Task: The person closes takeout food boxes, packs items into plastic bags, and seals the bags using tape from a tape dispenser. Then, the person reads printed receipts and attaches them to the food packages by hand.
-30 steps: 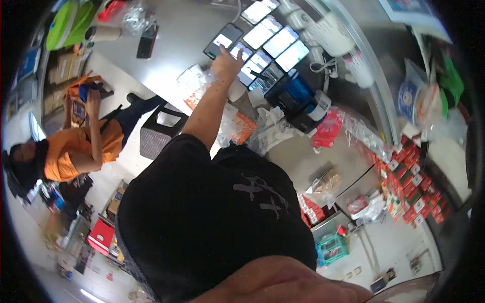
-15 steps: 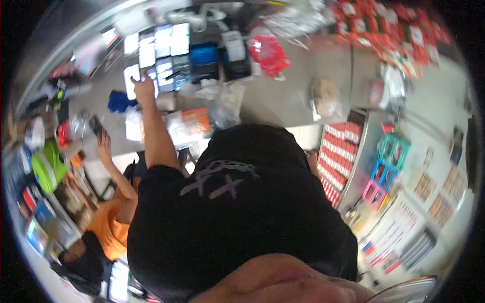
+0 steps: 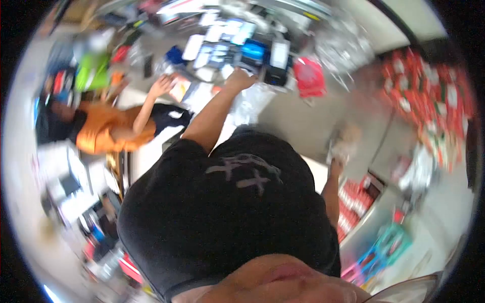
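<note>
Firstly, nearest the camera, a black shirt [image 3: 227, 222] covers the wearer's torso. The right hand [image 3: 336, 164] is positioned at the near edge of the tabletop [image 3: 295, 118], at the close end of a clear bag [image 3: 346, 139] with brown contents; blur prevents telling whether this hand is spread or pinching. Below that edge, red boxes [image 3: 356, 197] fill an open compartment. The left hand [image 3: 240, 80] is located farther forward, palm down, just in front of the blue unit [image 3: 253, 50] and left of the black unit [image 3: 277, 63], which carries a white label; whether its digits are pressed together or grip anything cannot be told. Plastic wrap [image 3: 250, 103] lies on the near side of the left hand. A red bag [image 3: 309, 77] lies to the right of the black unit. Lit phones [image 3: 218, 49] are set in close rows beyond and to the left of the left hand, with a blue cloth [image 3: 174, 53] beside them. Farther left, a co-worker in an orange shirt [image 3: 106, 129] extends one hand [image 3: 161, 86], digits parted, towards the tabletop. A green bag [image 3: 92, 71] is located past the co-worker.
</note>
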A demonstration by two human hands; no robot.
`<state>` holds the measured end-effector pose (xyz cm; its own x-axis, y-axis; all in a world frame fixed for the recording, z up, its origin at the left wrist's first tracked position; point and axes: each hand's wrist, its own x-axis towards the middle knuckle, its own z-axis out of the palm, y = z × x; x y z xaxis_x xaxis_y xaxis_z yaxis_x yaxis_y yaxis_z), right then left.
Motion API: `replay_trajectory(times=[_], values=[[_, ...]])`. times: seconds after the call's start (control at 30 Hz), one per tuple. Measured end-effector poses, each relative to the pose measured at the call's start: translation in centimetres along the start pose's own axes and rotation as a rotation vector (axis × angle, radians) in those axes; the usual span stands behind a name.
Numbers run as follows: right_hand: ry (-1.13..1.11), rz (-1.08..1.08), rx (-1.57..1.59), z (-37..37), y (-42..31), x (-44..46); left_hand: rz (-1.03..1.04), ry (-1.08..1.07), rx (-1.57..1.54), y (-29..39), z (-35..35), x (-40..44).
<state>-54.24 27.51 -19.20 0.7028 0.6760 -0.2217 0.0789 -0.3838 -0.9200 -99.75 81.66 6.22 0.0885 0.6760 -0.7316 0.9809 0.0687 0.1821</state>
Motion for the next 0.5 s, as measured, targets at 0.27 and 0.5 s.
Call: replay_trajectory(times=[0.27,0.5], values=[[0.123,0.245,-0.597,1.0,-8.2,-1.2,-0.186,0.300,-0.007,-7.9,-8.7,-3.2],[0.060,-0.040,-0.798,1.2,-10.1,-1.7,0.647,-0.501,0.162,10.7,13.5,-10.5]])
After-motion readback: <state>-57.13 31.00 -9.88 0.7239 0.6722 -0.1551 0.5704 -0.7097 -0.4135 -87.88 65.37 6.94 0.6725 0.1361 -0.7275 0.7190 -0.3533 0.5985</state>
